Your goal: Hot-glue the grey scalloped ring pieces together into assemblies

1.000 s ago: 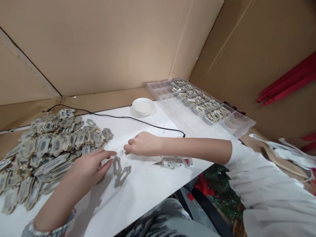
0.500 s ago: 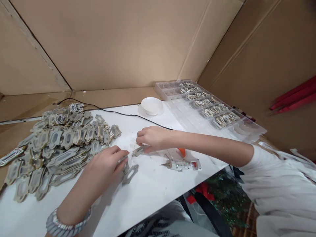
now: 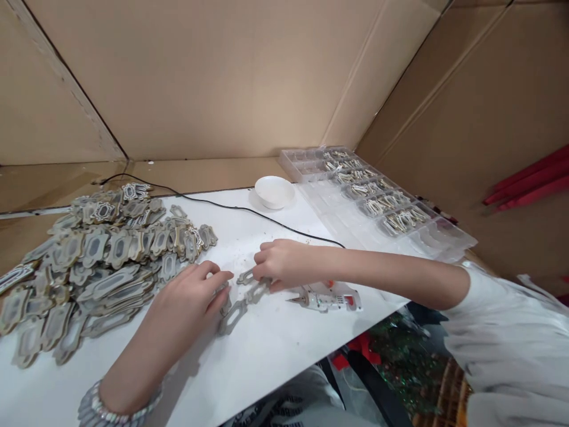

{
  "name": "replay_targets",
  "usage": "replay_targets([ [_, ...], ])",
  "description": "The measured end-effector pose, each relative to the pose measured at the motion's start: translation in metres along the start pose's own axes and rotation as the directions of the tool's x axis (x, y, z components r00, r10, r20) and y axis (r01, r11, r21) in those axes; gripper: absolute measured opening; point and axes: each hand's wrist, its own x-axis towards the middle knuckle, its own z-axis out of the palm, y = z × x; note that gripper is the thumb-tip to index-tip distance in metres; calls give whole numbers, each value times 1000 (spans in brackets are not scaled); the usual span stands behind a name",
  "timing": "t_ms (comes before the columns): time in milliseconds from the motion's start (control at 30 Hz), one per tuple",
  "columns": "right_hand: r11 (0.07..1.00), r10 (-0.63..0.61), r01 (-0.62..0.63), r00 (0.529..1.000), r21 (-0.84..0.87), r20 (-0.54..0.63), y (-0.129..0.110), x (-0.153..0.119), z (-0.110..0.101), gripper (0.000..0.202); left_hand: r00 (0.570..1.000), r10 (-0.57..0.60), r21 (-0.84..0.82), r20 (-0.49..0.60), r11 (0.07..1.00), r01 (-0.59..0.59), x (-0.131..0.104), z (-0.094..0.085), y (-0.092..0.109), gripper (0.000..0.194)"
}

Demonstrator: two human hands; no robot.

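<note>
- In the head view, the gun (image 3: 331,299) lies flat on the table (image 3: 284,362), nozzle toward the frames, perhaps so that its grip end stays within the person's reach.
- Left of the gun's nozzle, the right hand (image 3: 282,261) is narrow, fingers curled down over one end of the middle frame (image 3: 256,291); whether it pinches or merely presses cannot be told, since the fingertips are hidden.
- Farther left of the gun, the left hand (image 3: 191,302) bends over the side frame (image 3: 227,306), its thumb and forefinger a little apart beside it, possibly to steady it; a firm grip cannot be confirmed.
- Also left of the gun, the near frame (image 3: 232,318) lies toward the person and the far frame (image 3: 245,276) lies beyond, close to the right hand. The loose pieces seem grouped so that both hands can get at them.
- Well left of the gun, the pile (image 3: 120,246) is heaped past the left hand, probably to leave working room between.
- Beyond the gun, the bowl (image 3: 274,193) stands upright, seemingly out of the arms' way.
- Beyond and right of the gun, the box (image 3: 304,172) holds small parts in separate compartments, likely to keep them sorted.
</note>
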Motion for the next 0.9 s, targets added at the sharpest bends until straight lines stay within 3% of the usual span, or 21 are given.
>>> replay_targets([
  [67, 1000, 4, -4, 1000, -18, -27, -1, -2, 0, 32, 998, 47, 6, -51, 999, -47, 0, 5, 1, 32],
  [167, 983, 180, -182, 964, 6, -197, 13, -3, -9, 33, 987, 96, 18, -125, 995, -95, 2, 17, 6, 32],
  [267, 900, 422, -432, 833, 55, -359, 46, -4, -24, 23, 987, 122, -5, -103, 992, -123, 4, 31, 16, 36],
  [333, 824, 549, -560, 746, 91, -377, 74, -2, -30, 22, 987, 157, -30, -38, 987, -158, 6, 39, 22, 41],
  [400, 774, 618, -623, 703, 112, -351, 101, 2, -31, 25, 981, 193, -50, 24, 980, -192, 7, 46, 26, 46],
  [500, 737, 671, -662, 694, 136, -260, 132, 12, -26, 28, 979, 196, -79, 48, 978, -192, 8, 54, 30, 45],
  [600, 711, 703, -691, 690, 134, -171, 149, 23, -21, 30, 983, 182, -111, 25, 978, -179, 8, 57, 31, 40],
  [733, 684, 730, -722, 679, 102, -79, 157, 34, -20, 33, 986, 164, -93, 18, 982, -162, 5, 54, 29, 44],
  [900, 684, 729, -728, 680, 51, -80, 161, 40, -21, 32, 990, 138, -83, 30, 987, -135, 2, 54, 22, 56],
])
